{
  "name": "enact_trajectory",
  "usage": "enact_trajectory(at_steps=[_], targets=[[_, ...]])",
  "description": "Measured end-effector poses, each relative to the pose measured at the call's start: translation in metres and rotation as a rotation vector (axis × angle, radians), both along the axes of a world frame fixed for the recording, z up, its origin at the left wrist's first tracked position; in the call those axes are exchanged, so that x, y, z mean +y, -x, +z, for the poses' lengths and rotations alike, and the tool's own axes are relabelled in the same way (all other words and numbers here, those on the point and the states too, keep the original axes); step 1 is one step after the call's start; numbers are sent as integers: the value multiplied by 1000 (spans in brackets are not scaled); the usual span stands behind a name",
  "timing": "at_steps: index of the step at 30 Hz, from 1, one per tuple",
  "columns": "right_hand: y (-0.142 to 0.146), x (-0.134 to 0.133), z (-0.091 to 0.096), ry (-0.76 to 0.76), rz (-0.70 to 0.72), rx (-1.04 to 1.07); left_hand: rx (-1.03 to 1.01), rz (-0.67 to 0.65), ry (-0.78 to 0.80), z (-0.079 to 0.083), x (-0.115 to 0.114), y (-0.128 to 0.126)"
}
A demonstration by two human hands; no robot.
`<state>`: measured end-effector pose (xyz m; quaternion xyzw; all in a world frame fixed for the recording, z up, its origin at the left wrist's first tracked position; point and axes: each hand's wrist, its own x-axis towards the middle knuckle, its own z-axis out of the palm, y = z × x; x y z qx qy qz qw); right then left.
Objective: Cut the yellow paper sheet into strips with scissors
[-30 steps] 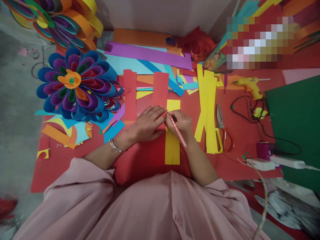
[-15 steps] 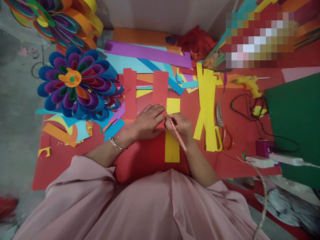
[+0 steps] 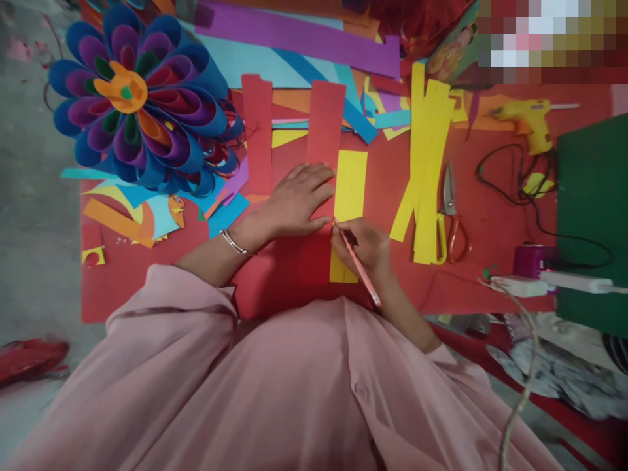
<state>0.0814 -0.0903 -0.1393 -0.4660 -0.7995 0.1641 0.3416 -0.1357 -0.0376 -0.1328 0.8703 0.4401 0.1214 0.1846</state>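
The right hand point(image 3: 366, 245) pinches a pink pencil point(image 3: 362, 265), its tip at the left edge of a yellow strip point(image 3: 350, 190). The left hand point(image 3: 299, 199) lies palm down, fingers slightly spread, just left of that edge, its thumb close to the pencil tip. The right hand is the nearer, covering part of the strip's middle. The strip's long axis runs from the near edge of the bench point(image 3: 130, 288) toward the far edge, its far end leaning slightly right. Toward the right edge lie a yellow stack point(image 3: 426, 176) of strips, scissors point(image 3: 449, 204) and, farther off, a glue gun point(image 3: 534, 124). By the far right corner, a printed pack point(image 3: 451, 52) carries no legible lettering; no brand can be read anywhere.
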Motion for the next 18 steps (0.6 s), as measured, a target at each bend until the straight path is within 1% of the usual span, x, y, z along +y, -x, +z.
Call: enact_trajectory(at_steps=[5, 11, 14, 18], targets=[[-9, -37, 11, 31, 48, 31, -19, -7, -4, -3, 0, 1], [-19, -76, 19, 141, 70, 58, 3, -9, -43, -5, 0, 2], [-23, -88, 21, 206, 70, 80, 16, -8, -27, -3, -1, 2], [-25, -94, 25, 247, 98, 90, 27, -3, -28, -2, -1, 1]])
